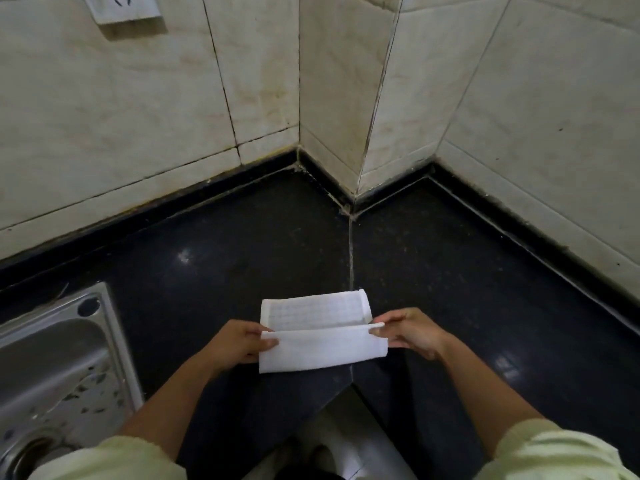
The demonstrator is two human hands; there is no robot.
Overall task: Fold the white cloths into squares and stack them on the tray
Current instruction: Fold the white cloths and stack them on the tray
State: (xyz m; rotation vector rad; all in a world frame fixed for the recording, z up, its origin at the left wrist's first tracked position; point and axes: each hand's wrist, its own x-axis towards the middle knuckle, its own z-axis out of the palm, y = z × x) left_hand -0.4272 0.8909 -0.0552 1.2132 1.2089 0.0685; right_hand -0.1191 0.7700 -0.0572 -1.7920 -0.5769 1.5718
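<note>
Together, left hand (239,344) and right hand (412,332) pinch the white cloth (322,351) (half-folded).

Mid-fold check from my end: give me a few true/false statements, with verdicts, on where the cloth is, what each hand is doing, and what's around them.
1. The left hand pinches the left end of the white cloth. True.
2. The right hand hangs free, off the cloth. False: it pinches the cloth's right end.
3. The cloth lies crumpled in the sink. False: it is part-folded and held over the dark counter, and the sink sits to its left.
4. A socket is mounted on the tiled wall, at upper left. True.
</note>
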